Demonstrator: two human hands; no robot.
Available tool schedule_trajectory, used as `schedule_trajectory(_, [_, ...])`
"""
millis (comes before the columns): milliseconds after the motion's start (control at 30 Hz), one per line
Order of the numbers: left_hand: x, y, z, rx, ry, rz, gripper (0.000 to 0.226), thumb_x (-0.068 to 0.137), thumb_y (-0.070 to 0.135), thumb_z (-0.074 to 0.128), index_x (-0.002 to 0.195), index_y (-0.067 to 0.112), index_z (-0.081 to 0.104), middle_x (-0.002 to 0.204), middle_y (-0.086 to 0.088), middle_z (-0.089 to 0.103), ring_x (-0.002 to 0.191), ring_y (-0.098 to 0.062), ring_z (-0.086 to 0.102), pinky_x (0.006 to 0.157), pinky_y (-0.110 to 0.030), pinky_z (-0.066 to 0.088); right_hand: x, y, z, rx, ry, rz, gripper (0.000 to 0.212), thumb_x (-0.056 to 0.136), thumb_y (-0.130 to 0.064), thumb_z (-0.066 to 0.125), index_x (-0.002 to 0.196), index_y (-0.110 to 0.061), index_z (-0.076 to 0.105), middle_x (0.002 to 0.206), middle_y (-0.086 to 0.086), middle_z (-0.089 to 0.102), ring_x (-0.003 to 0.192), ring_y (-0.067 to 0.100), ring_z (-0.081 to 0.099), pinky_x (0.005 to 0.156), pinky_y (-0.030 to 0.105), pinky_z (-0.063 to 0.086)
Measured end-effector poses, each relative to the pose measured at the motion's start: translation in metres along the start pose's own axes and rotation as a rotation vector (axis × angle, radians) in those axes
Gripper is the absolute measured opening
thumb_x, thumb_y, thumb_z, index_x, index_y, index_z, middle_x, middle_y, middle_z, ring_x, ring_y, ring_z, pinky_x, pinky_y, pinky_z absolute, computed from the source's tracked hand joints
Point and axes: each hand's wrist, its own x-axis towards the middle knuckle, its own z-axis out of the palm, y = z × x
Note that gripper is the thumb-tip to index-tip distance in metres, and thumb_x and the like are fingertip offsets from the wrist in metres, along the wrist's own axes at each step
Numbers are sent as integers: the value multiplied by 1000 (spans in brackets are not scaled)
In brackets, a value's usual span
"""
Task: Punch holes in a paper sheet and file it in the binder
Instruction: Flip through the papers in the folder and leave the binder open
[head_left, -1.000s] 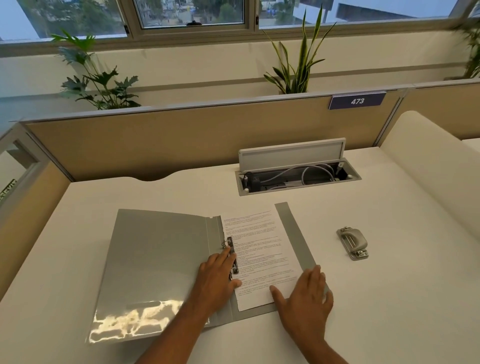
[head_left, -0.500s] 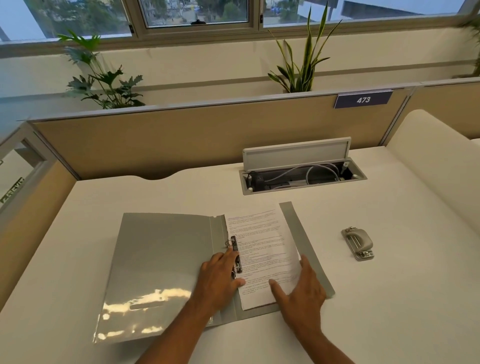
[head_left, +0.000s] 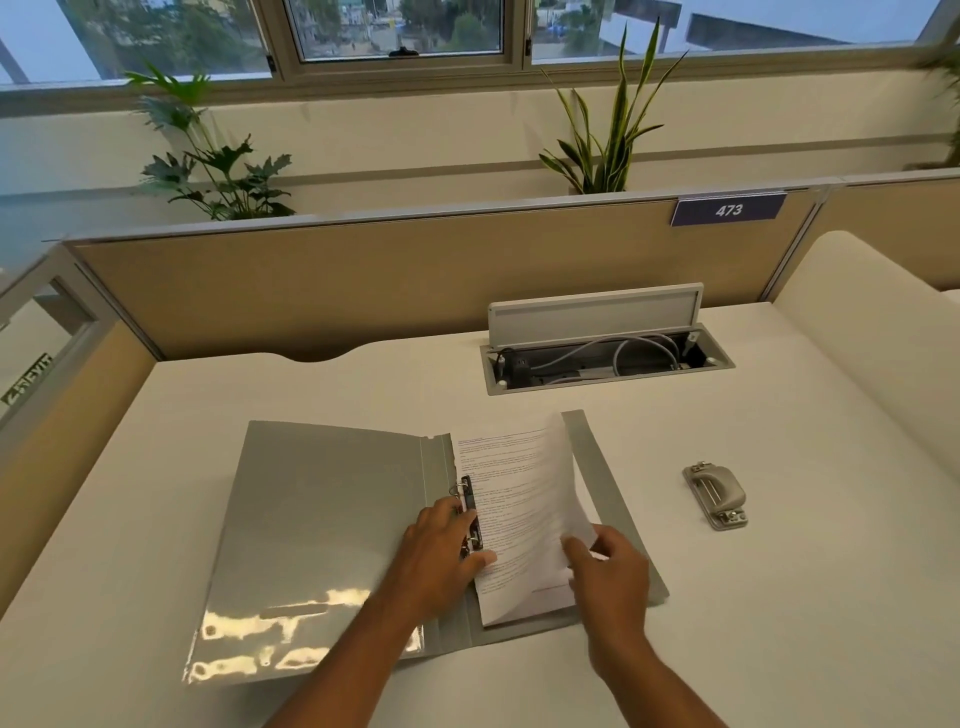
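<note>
Paper (head_left: 519, 514) lying flat a moment ago now curls up off the open binder (head_left: 322, 525), its outer edge pinched by the right hand (head_left: 608, 566). Left hand (head_left: 441, 545) presses open-palmed beside the ring clip (head_left: 470, 512), so the sheet seems about to come out. Hole punch (head_left: 716, 494) waits beyond the right hand, across bare desk (head_left: 779, 597).

Bare desk (head_left: 779, 623) by my right hand (head_left: 610, 577), clear out to the hole punch (head_left: 716, 496) near the right edge. The open cable box (head_left: 605, 358) blocks the back edge; the binder (head_left: 322, 519) fills the left.
</note>
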Motion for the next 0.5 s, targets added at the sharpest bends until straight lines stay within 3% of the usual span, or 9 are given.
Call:
schedule_trajectory(133, [-2,4,-16,-386,108,-102,35,104,46,60,128,25,74,140,6,63,130,-18,62,108,-33,52,-25,-15,20,-71,-19,-274,16,93,-23,74,104,-31,67,110,-7,71,96,17,70,76,27,60])
schedule_trajectory(200, [-9,12,-31,-717,152,-220,30,106,46,55,112,27,77,116,5,76,110,-19,74,97,-34,60,-37,-16,29,-131,-49,-463,20,91,-19,77,104,-32,69,116,-9,71,107,14,68,89,31,58])
schedule_trajectory(267, [-14,18,-47,-957,159,-351,42,103,59,51,107,26,77,104,1,82,97,-23,79,92,-45,65,-52,-14,39,-224,-110,-553,23,87,-24,79,108,-30,72,125,-11,70,115,8,64,102,31,51])
schedule_trajectory(367, [-19,15,-63,-1224,116,-413,54,99,67,48,118,25,75,110,-5,84,100,-29,81,89,-52,66,-67,-7,53,-380,-261,-605,42,86,-45,71,126,-37,64,138,-19,61,121,6,59,111,26,42])
schedule_trajectory(500, [-23,0,-68,-1237,162,-453,33,101,45,66,124,22,73,117,-4,82,106,-31,79,96,-55,63,-71,2,61,-566,-502,-613,61,89,-66,59,143,-40,48,153,-24,45,136,4,46,120,23,28])
